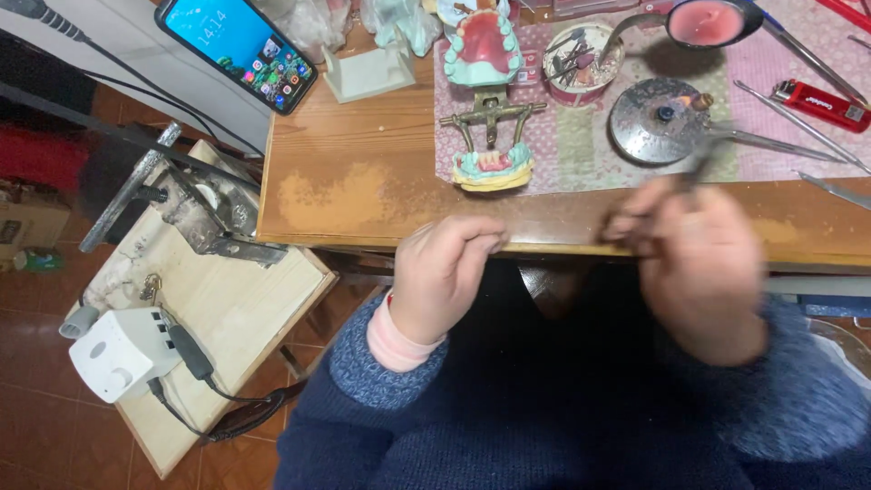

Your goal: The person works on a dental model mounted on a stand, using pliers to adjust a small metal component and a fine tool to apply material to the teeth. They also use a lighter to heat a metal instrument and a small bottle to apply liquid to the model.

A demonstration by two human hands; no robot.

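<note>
Hands: both raised at the near edge of the wooden table point(363, 195), above a dark blue lap.
Left hand point(442, 272): fingers curled in, tips pinched together; whether anything sits between them I cannot tell.
Right hand point(699, 263): blurred, closed around a thin metal tool point(694, 163) that points away toward the far side.
Dental model point(490, 109): teeth casts on a brass articulator, on the patterned mat point(581, 145), far from the left hand.
Round metal burner point(662, 120): just beyond the tool's tip.
Tin of small burs point(582, 62): far, right of the model.
Red lighter point(821, 103): far right.
Phone point(238, 47): far left, screen lit.
White box point(122, 352): near left, on a lower board.
</note>
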